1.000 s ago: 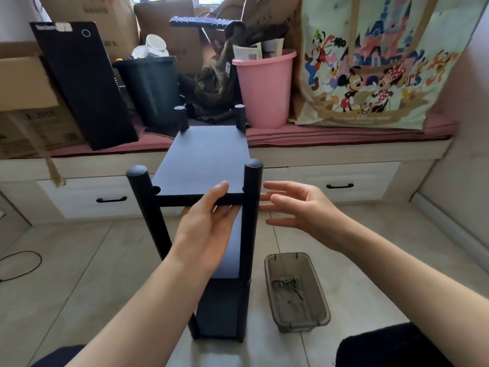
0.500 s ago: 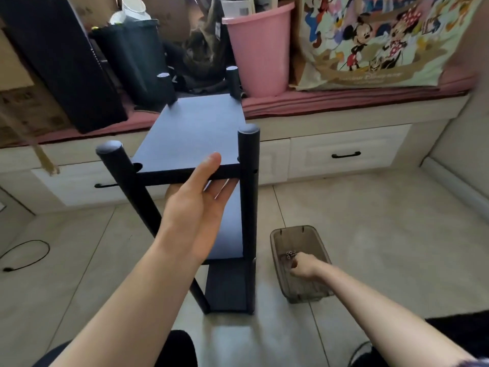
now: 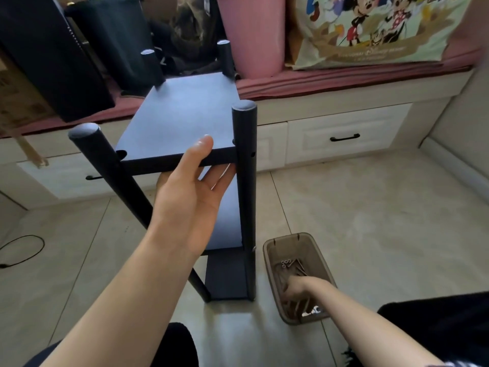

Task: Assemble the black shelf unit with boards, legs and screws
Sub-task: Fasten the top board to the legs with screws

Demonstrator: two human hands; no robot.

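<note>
Inside brown tray, right hand blurred.

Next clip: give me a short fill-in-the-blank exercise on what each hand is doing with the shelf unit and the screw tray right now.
1. The left hand grips the front edge of the top black ____ of the black shelf unit.
2. The right hand reaches into the translucent brown plastic ____ on the floor.
3. Loose metal ____ lie inside that container.

Missing words: board; tray; screws
</note>
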